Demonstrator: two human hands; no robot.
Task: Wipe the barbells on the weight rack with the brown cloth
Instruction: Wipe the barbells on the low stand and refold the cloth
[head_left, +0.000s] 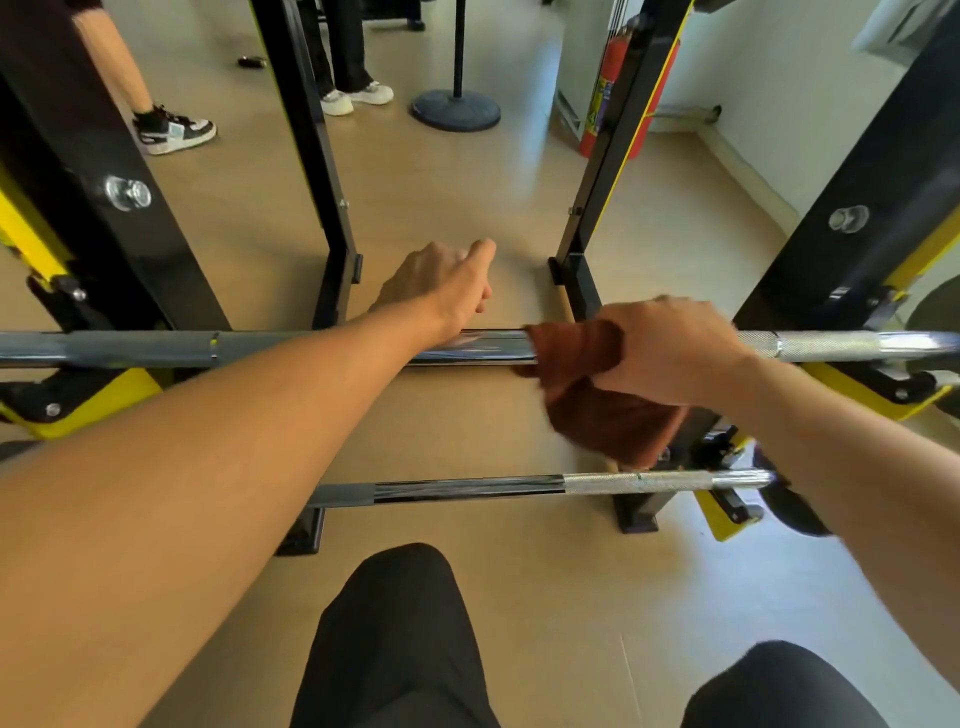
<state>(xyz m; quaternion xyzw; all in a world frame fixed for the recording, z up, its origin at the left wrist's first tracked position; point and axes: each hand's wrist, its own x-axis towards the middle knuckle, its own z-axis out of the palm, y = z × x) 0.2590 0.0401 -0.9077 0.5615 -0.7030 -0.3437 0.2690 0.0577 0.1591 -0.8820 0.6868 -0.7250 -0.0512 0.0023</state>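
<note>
A long steel barbell lies across the black and yellow weight rack at mid height. My right hand grips the brown cloth, wrapped around this bar right of centre, with the cloth's loose end hanging below. My left hand reaches over the bar just left of the cloth, fingers loosely curled, holding nothing; the wrist rests near the bar. A second, lower barbell sits on the rack beneath, closer to my legs.
Rack uprights stand left and right of the bar. Beyond them are two people's legs and shoes, a round stand base and a red fire extinguisher by the white wall. My knees are below.
</note>
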